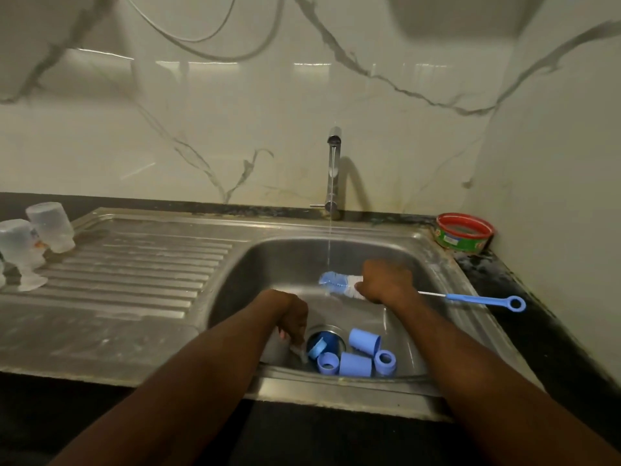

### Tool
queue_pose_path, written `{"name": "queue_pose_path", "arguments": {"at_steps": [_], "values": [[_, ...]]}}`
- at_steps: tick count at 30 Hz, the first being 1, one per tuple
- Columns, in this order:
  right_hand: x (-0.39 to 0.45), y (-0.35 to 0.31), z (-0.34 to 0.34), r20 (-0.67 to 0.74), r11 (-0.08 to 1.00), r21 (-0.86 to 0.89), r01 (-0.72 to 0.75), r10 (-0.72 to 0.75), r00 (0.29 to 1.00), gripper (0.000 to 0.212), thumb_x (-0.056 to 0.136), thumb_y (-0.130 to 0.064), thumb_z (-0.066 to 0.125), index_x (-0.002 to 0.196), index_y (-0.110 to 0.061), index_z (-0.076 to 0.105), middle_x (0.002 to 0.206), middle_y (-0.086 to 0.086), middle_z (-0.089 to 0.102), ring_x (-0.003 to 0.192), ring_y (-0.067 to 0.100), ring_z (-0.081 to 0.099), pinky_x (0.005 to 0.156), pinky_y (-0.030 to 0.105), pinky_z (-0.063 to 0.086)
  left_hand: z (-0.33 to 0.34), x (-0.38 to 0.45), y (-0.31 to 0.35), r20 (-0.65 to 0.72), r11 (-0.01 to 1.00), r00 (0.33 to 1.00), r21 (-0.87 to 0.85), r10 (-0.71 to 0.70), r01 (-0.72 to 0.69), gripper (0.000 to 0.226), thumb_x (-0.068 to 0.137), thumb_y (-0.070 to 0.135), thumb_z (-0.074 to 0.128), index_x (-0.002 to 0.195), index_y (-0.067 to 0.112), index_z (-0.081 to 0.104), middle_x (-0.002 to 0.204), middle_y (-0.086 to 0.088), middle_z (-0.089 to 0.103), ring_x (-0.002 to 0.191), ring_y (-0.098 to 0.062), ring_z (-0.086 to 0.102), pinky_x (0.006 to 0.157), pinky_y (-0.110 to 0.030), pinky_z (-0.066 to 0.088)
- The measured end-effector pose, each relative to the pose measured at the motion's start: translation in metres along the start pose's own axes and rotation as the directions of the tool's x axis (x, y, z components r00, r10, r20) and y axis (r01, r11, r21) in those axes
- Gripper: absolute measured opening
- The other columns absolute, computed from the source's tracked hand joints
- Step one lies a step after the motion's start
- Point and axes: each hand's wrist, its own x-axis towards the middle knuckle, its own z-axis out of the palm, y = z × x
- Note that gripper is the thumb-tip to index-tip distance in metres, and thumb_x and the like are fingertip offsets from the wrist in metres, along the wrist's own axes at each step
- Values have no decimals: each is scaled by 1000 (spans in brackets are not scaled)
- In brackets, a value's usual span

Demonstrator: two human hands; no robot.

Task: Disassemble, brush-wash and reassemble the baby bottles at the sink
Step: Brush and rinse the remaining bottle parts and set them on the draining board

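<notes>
Right hand [386, 280]: you grip the bottle brush [339, 283] under the tap's stream.
Left hand [291, 317]: reaches low in the sink [255, 264]; grip unclear.
Near drain: blue caps [356, 364].

The brush [339, 283] has blue and white bristles and a blue handle. 2 caps [364, 341] and 2 rings [385, 360] are light blue. The tub [464, 233] is red and green. The wall [235, 129] is white with grey veins.

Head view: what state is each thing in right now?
Tap: running.
Bottle brush: gripped by right hand, bristles under the stream.
Left hand: down in the sink, pinching something small.
Blue caps and rings: loose by the drain.
Bottles: upside down on the drainboard.
</notes>
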Motion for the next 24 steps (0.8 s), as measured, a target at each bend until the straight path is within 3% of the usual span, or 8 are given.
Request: {"name": "queue_pose_path", "arguments": {"at_steps": [3,5,8,10,12,17,20,24], "values": [[0,10,-3,-16,1000,1,-27,27,1000,31,95,-28,60,125,-18,64,125,6,65,112,24,62,87,35,48,-8,-1,-5,-157,990,987,-137,-41,20,32,91,33,72,106,5,73,91,-10,72,71,-17,65,61,-25,54],[-3,17,-3,-22,998,17,-59,60,998,29,96,-26,60,123,-17,65,124,6,65,112,24,62,91,36,51,-18,-3,-4,-367,971,925,-240,-100,10,26,90,28,71,100,4,70,95,-14,71,71,-18,65,61,-27,54],[-4,21,-1,-30,996,23,-84,85,996,30,95,-27,60,123,-19,65,129,7,63,118,26,60,96,38,50,-39,-2,6,-693,908,694,-395,-194,-140,17,87,24,71,76,15,61,73,-1,63,69,-16,63,58,-16,44],[-4,21,1,-30,995,30,-93,94,995,34,94,-28,61,127,-19,63,134,7,60,122,26,58,98,38,48,-53,1,19,-794,856,553,-449,-251,-256,24,89,21,70,69,21,55,66,5,57,64,-10,59,52,-8,39],[-1,20,4,-30,995,41,-89,90,995,38,93,-29,63,130,-19,61,136,7,58,125,26,56,100,39,47,-61,8,28,-837,825,471,-459,-278,-329,25,89,21,71,72,23,54,69,8,57,63,-2,55,54,-4,40],[10,22,13,-26,997,8,-71,71,997,38,96,-29,61,132,-18,60,138,8,58,126,27,55,102,39,45,-57,29,15,-869,842,430,-410,-243,-351,20,88,24,76,86,21,56,78,8,60,66,0,54,58,-9,37],[13,19,15,-25,998,-17,-65,64,998,35,96,-27,61,130,-18,62,135,6,60,123,26,58,99,39,48,-51,28,4,-883,846,407,-391,-233,-364,21,87,23,78,90,18,57,79,4,63,70,-6,59,63,-14,40],[13,20,11,-67,997,-23,-67,65,996,34,96,-27,61,128,-19,62,133,7,61,121,26,59,96,38,49,-52,23,8,-873,812,437,-410,-217,-415,38,85,23,80,107,20,50,85,10,60,72,0,59,56,-6,41]]}}
